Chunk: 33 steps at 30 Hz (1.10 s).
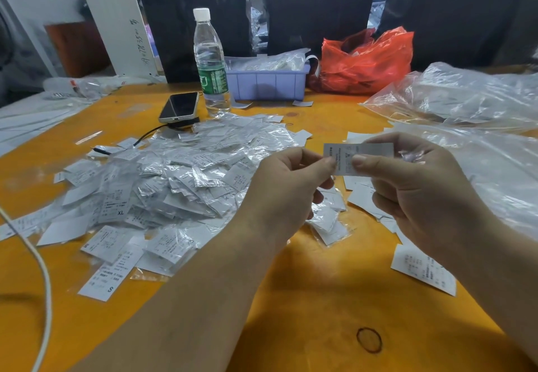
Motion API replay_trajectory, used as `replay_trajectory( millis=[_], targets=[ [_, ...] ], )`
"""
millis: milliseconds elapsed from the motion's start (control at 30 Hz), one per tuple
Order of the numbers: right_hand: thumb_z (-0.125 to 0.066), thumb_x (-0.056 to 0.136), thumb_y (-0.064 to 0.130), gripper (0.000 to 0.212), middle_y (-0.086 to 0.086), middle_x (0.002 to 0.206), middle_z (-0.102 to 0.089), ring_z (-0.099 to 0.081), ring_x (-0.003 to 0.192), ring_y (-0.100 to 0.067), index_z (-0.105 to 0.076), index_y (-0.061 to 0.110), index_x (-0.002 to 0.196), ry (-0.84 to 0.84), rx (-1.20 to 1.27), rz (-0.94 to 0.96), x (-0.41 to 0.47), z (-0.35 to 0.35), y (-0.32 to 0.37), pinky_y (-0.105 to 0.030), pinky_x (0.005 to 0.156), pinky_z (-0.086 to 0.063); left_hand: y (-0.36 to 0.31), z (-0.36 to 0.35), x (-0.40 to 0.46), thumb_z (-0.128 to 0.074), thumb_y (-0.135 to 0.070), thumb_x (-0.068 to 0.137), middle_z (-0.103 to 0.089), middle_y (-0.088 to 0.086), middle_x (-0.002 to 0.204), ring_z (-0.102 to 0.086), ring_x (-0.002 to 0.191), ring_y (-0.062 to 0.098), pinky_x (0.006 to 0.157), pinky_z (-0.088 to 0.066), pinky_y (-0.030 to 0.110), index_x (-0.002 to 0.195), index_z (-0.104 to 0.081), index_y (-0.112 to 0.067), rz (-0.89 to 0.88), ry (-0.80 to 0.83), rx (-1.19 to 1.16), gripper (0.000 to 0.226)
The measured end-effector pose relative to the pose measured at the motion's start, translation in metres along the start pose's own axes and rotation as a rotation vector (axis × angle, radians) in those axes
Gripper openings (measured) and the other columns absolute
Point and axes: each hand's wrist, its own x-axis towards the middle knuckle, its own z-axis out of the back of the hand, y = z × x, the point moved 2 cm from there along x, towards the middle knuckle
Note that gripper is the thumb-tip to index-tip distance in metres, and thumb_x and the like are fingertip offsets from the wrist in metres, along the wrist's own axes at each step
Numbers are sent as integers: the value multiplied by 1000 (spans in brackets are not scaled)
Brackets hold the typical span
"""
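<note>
A small white printed label (346, 156) is held up over the orange table (305, 299) between both hands. My left hand (288, 188) pinches its left edge with thumb and forefinger. Opposite it, my right hand (407, 188) pinches the right part, its thumb lying across the label's front. A big heap of white labels in clear sleeves (174, 173) spreads over the table left of my hands. Loose white labels (423, 269) lie under and to the right of my right hand.
A water bottle (211, 63), a phone (179, 107) on a cable, a lilac plastic bin (267, 81) and a red plastic bag (364, 60) stand along the back. Clear plastic bags (465, 100) pile at the right. A white cable (43, 278) crosses the left front.
</note>
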Motion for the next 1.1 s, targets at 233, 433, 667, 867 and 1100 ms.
replay_trajectory(
  millis=[233,433,667,867,1100],
  targets=[
    [-73,73,16,22,2,47,-36,-24,37,-8,-68,10,93,53,-63,27,-2,-1,0,-21,35,-25,0,-5,-3,-64,-22,93,-70,-5,69,-56,55,5,47,-47,21,87,-71,-15,19,62,-47,11],
    [-74,68,19,34,1,49,-38,-25,39,-7,-67,8,99,38,-34,-11,-2,-1,2,-18,35,-27,-2,2,0,-61,-16,94,-71,0,72,-56,57,9,49,-46,22,88,-73,-16,53,54,-118,14],
    [-76,66,21,30,1,53,-31,-28,39,-5,-63,12,91,47,-59,-44,-3,-2,-1,-16,37,-30,1,0,0,-68,-16,89,-70,-3,69,-57,57,7,47,-44,20,88,-72,-16,28,89,-52,4],
    [-75,69,19,35,-5,59,-26,-23,42,-7,-65,2,98,129,-70,-98,-6,-5,-1,-17,38,-25,0,0,2,-68,-20,89,-57,-6,58,-45,50,7,44,-36,19,78,-69,-17,58,67,-74,11],
    [-74,65,19,32,-3,54,-26,-18,42,-8,-67,7,94,237,-65,-124,-5,-7,2,-18,36,-19,-2,5,5,-69,-17,87,-46,-8,54,-38,47,6,44,-32,20,61,-67,-22,60,12,-42,26]
  ],
)
